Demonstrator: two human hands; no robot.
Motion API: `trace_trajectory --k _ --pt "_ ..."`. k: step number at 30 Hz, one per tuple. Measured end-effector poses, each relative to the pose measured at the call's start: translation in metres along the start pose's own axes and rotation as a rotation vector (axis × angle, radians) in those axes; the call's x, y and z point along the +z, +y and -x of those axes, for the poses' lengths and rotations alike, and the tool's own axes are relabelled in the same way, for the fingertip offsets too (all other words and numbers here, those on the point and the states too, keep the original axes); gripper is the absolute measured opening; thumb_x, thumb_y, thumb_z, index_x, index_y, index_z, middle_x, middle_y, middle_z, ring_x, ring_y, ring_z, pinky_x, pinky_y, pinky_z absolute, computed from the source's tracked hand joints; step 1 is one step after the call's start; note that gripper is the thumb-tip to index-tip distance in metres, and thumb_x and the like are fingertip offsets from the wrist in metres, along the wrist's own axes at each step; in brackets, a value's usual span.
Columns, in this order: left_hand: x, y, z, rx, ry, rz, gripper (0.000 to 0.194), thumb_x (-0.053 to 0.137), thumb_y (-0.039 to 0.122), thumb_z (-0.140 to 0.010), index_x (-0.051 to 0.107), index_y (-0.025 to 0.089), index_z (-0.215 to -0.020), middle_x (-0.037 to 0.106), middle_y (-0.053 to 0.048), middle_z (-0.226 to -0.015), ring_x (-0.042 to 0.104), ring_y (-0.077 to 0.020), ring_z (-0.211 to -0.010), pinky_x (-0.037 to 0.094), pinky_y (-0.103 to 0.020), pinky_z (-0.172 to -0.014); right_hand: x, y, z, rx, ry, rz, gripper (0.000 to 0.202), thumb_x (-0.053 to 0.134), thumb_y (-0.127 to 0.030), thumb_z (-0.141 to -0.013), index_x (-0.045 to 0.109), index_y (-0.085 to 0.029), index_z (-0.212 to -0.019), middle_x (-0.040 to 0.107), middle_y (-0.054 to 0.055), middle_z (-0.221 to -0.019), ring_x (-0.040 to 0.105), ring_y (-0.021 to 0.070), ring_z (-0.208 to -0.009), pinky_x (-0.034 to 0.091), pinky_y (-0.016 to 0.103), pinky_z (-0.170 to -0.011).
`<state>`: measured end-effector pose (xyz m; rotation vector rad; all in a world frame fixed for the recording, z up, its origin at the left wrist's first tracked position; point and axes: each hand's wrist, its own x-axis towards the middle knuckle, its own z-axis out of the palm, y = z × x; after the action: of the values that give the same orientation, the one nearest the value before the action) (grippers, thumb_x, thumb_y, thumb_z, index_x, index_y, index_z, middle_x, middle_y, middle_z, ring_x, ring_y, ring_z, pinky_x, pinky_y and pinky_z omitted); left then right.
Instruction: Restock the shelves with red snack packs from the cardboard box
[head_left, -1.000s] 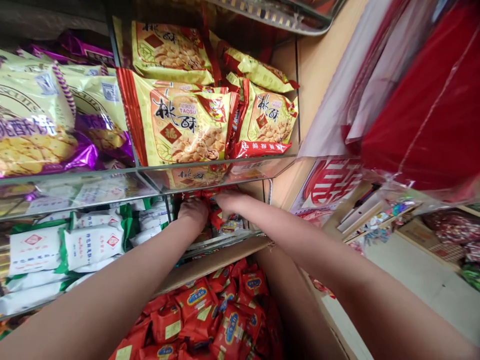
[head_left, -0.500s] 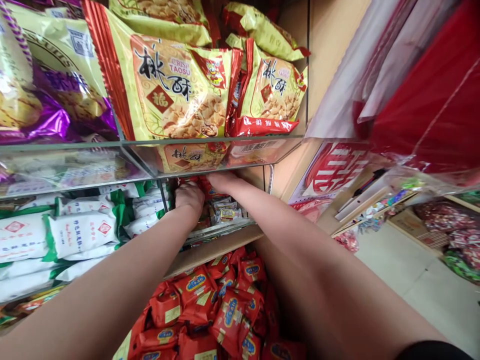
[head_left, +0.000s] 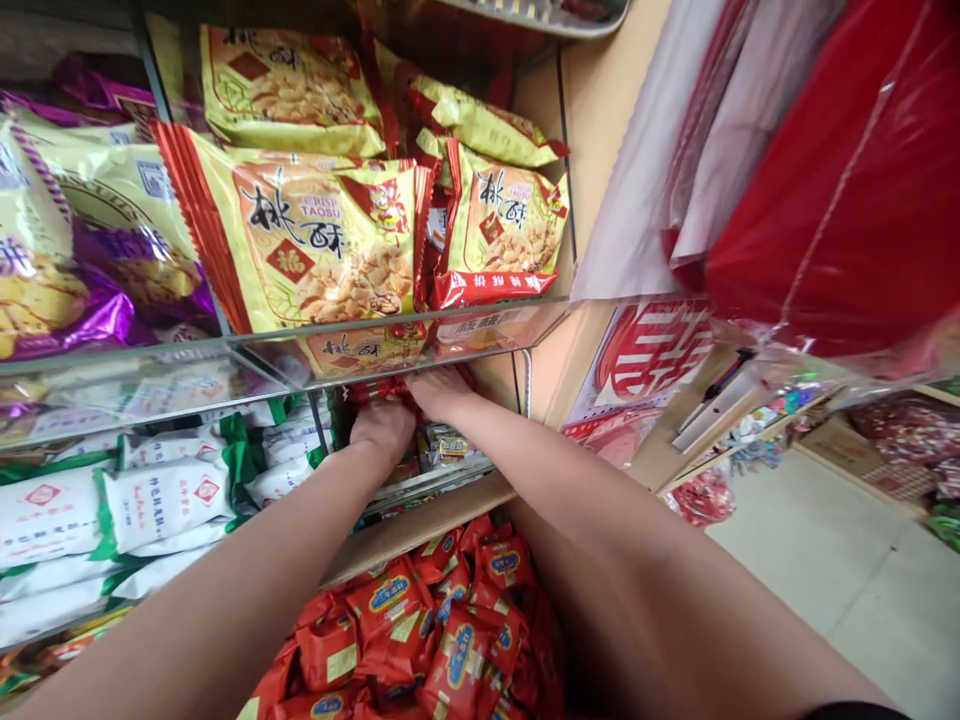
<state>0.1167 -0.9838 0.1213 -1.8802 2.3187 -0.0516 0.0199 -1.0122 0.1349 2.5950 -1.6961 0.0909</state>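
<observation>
Both of my hands reach under the glass shelf into a lower compartment. My left hand is closed, its knuckles bent and its fingertips turned away, so what lies in its grasp is hidden. My right hand is beside it, just to the right and slightly deeper, with its fingers out of sight. Red wrapped packets show right at the hands, partly covered by them and by the shelf. Below my right wrist lie small clear-wrapped snacks in the same compartment.
Yellow Crisp Taosu bags stand on the glass shelf above my forearms. White-and-green packets fill the compartment to the left. Beneath my arms, a cardboard box holds many red packets. Red and white bags hang at right.
The view has tilted up and shifted slightly, so the shelf and bags appear lower. My hands stay in the lower compartment, the right one showing slightly more of its back.
</observation>
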Motion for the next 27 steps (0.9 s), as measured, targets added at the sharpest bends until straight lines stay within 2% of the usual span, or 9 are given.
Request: trace_trajectory --k 3,5,8,11,14,21,27 --pt "0.004 -0.001 0.003 0.091 -0.066 -0.045 0.03 0.053 0.03 -0.082 0.054 0.016 -0.108 0.058 -0.007 -0.113 0.057 -0.02 -0.099 0.046 -0.043 -0.084 0.006 -0.006 0.003 0.033 -0.105 -0.013 0.029 0.042 -0.016 -0.083 0.059 -0.012 -0.105 0.06 0.015 -0.112 0.056 0.027 -0.104 0.047 0.038 -0.08" --pt "0.006 -0.002 0.002 0.092 -0.079 -0.075 0.032 0.053 0.031 -0.081 0.053 0.016 -0.109 0.057 -0.008 -0.114 0.056 -0.0209 -0.101 0.046 -0.043 -0.084 0.012 -0.009 0.005 0.049 -0.185 -0.027 0.029 0.039 -0.017 -0.084 0.063 -0.013 -0.1 0.063 0.014 -0.108 0.059 0.0262 -0.099 0.049 0.036 -0.076" --pt "0.009 -0.003 0.0 0.052 -0.064 -0.111 0.033 0.051 0.034 -0.082 0.053 0.015 -0.109 0.056 -0.009 -0.116 0.053 -0.0227 -0.106 0.043 -0.046 -0.087 0.018 -0.011 0.005 0.055 -0.251 -0.046 0.031 0.038 -0.022 -0.086 0.063 -0.014 -0.102 0.062 0.014 -0.111 0.06 0.0251 -0.098 0.05 0.035 -0.074" --pt "0.009 -0.004 -0.003 0.031 -0.045 -0.133 0.034 0.051 0.035 -0.082 0.053 0.016 -0.109 0.055 -0.009 -0.118 0.05 -0.0234 -0.109 0.038 -0.049 -0.091 0.017 -0.009 0.005 0.028 -0.282 -0.048 0.028 0.048 -0.021 -0.081 0.061 -0.014 -0.105 0.061 0.013 -0.112 0.06 0.0248 -0.097 0.051 0.034 -0.073" --pt "0.007 -0.003 -0.003 0.024 -0.041 -0.154 0.033 0.051 0.033 -0.082 0.053 0.016 -0.11 0.055 -0.008 -0.118 0.05 -0.0236 -0.109 0.036 -0.05 -0.092 0.015 -0.006 0.005 0.006 -0.308 -0.039 0.034 0.058 -0.014 -0.072 0.06 -0.016 -0.106 0.062 0.013 -0.111 0.061 0.0255 -0.095 0.051 0.033 -0.072" --pt "0.001 -0.001 0.0 0.026 -0.066 -0.169 0.034 0.052 0.03 -0.082 0.05 0.017 -0.114 0.054 -0.008 -0.118 0.052 -0.0228 -0.105 0.043 -0.047 -0.086 0.014 -0.003 0.004 0.014 -0.304 -0.057 0.034 0.056 -0.019 -0.075 0.059 -0.011 -0.108 0.06 0.016 -0.112 0.059 0.0261 -0.098 0.05 0.032 -0.075" --pt "-0.01 -0.005 0.008 0.032 -0.087 -0.11 0.029 0.051 0.03 -0.083 0.053 0.016 -0.109 0.059 -0.007 -0.109 0.058 -0.0188 -0.094 0.049 -0.04 -0.079 -0.006 -0.01 0.012 0.005 -0.339 -0.066 0.031 0.068 -0.022 -0.065 0.066 -0.011 -0.094 0.067 0.013 -0.097 0.063 0.0219 -0.086 0.05 0.025 -0.073"
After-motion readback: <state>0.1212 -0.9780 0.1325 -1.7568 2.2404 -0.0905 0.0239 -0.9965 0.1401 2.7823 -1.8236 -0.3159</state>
